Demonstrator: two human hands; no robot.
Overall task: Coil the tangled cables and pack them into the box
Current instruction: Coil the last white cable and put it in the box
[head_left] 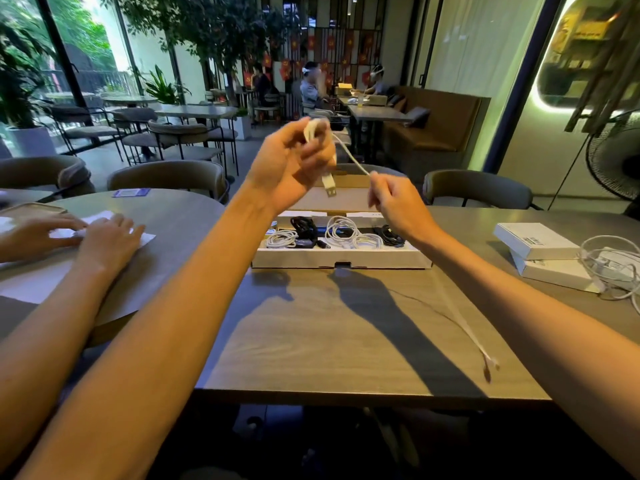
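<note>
Above the table (311,341), both hands are working apart from each other, well clear of the surface.

- Left hand (287,164) is gripping a small bundle of white cable (349,157); fingers are curling round it, and the USB plug (329,188) is hanging out below the palm.
- Right hand (398,206) is pinching the same cable just beside the left hand, with a short taut run between them.
- The cable's tail is trailing down past my right forearm toward the near right corner of the table. It is blurring badly; I cannot tell what its tip is, or whether it is touching the wood.
- The box (341,259) is sitting open in the middle of the table's far half, holding white coils (343,233) and black coils (304,226). My hands are hiding most of its raised lid.
- Bare tabletop is lying between the box's front wall and the near edge.
- At the right, two small white boxes (535,242) are stacking up, with a loose white tangle (609,261) touching them and running off the frame edge.
- At the left, a round table (166,216) is butting close; another person's hands (107,237) are resting on paper (34,282) there.
- A fan (620,157) is standing past the right end, half cut off.
</note>
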